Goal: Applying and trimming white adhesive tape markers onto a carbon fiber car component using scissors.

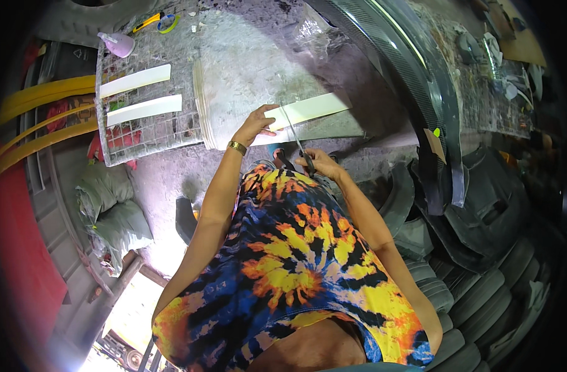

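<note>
A long pale strip [320, 107], like paper or thin sheet, stretches to the right from my left hand [255, 126], whose fingers pinch its near-left end. My right hand [320, 165] is wrapped round the dark handles of a pair of scissors [291, 128]. Their long blades lie across the strip, just right of my left fingers. From this angle I cannot tell whether the strip is cut through there. Below it, a large pale sheet or stack [227, 93] covers part of the work surface.
Two white strips [144, 111] [136, 80] lie on a wire-mesh rack [119, 142] at the left. Behind them are a lilac cup-shaped item [117, 44], a yellow cutter [148, 23] and a tape ring [168, 24]. A long black carbon-patterned panel [382, 56] stands at the right.
</note>
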`<state>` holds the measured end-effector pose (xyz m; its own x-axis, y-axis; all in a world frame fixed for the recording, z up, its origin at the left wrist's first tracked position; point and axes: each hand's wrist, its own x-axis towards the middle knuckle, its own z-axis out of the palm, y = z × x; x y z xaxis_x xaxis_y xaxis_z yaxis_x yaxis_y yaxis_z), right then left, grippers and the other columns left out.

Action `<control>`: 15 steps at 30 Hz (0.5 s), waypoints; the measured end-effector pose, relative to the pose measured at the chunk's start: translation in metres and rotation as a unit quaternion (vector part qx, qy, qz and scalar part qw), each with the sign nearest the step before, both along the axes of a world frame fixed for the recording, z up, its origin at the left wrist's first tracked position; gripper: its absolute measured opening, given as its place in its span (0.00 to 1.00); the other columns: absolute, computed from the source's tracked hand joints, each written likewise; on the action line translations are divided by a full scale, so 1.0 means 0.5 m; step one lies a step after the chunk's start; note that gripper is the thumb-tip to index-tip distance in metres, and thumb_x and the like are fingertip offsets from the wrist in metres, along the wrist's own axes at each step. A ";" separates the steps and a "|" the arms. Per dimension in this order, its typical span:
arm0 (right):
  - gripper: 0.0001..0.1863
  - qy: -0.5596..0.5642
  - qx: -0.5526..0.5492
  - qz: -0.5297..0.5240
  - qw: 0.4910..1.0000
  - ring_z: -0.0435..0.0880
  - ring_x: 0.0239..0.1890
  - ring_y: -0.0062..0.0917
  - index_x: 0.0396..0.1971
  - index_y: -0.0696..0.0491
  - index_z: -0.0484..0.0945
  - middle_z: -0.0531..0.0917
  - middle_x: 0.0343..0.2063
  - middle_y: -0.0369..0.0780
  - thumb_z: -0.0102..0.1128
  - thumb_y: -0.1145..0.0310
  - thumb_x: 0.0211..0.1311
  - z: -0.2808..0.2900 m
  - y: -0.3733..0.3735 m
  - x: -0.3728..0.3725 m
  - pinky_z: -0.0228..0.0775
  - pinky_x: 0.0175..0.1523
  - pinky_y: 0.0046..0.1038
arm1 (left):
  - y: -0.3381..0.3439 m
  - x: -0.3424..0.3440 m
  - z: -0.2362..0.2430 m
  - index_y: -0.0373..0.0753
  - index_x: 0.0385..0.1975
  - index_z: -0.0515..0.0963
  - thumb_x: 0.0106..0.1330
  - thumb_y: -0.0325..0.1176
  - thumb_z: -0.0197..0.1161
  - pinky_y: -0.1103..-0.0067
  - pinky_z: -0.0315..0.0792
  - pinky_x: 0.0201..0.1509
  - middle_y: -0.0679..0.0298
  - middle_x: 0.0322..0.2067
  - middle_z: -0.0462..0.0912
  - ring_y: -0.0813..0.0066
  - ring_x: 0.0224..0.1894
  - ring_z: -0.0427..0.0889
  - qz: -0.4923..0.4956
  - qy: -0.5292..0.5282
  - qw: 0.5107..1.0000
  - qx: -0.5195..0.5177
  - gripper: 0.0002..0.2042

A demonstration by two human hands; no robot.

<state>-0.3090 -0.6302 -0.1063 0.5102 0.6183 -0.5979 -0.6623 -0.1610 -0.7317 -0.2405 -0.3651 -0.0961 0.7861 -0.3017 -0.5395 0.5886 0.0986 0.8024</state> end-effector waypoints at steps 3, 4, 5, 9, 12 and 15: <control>0.19 -0.011 -0.001 -0.011 1.000 0.75 0.20 0.14 0.30 0.52 0.74 0.75 0.20 0.31 0.70 0.53 0.57 -0.009 -0.003 -0.008 0.64 0.27 0.18 | -0.006 0.003 0.000 0.38 0.63 0.65 0.65 0.24 0.57 0.80 0.85 0.37 0.54 0.47 0.82 0.66 0.41 0.87 -0.004 0.000 1.000 -0.007 0.25; 0.19 -0.011 -0.002 -0.011 1.000 0.75 0.20 0.14 0.30 0.52 0.74 0.75 0.20 0.31 0.70 0.53 0.57 -0.010 -0.004 -0.009 0.64 0.27 0.18 | -0.008 0.002 -0.002 0.38 0.63 0.65 0.65 0.24 0.57 0.80 0.85 0.37 0.54 0.47 0.82 0.66 0.41 0.87 -0.005 0.000 1.000 -0.007 0.25; 0.19 -0.014 -0.003 -0.012 1.000 0.75 0.20 0.14 0.30 0.52 0.74 0.75 0.20 0.30 0.70 0.53 0.57 -0.010 -0.005 -0.010 0.64 0.26 0.18 | -0.009 0.002 -0.004 0.38 0.63 0.65 0.65 0.24 0.57 0.80 0.85 0.37 0.54 0.47 0.82 0.66 0.41 0.87 -0.005 0.001 1.000 -0.006 0.24; 0.18 -0.003 -0.005 -0.017 1.000 0.75 0.20 0.13 0.30 0.52 0.74 0.75 0.20 0.30 0.71 0.54 0.57 -0.009 -0.006 -0.018 0.64 0.25 0.17 | -0.009 -0.004 -0.010 0.38 0.63 0.65 0.65 0.24 0.57 0.80 0.85 0.37 0.55 0.47 0.82 0.67 0.41 0.87 -0.008 0.008 1.000 -0.007 0.24; 0.18 0.014 0.015 -0.020 1.000 0.76 0.20 0.13 0.30 0.52 0.74 0.75 0.20 0.30 0.73 0.56 0.56 -0.027 -0.009 -0.017 0.64 0.25 0.16 | -0.007 -0.004 -0.009 0.38 0.63 0.65 0.66 0.24 0.57 0.80 0.85 0.37 0.55 0.47 0.82 0.68 0.41 0.87 -0.008 0.012 1.000 0.001 0.24; 0.18 0.022 0.014 -0.008 1.000 0.75 0.20 0.13 0.30 0.52 0.73 0.74 0.20 0.30 0.74 0.57 0.55 -0.017 -0.014 0.000 0.63 0.25 0.17 | -0.005 -0.004 -0.001 0.38 0.63 0.65 0.66 0.24 0.56 0.81 0.85 0.37 0.55 0.47 0.82 0.68 0.42 0.86 0.008 -0.003 1.000 0.000 0.24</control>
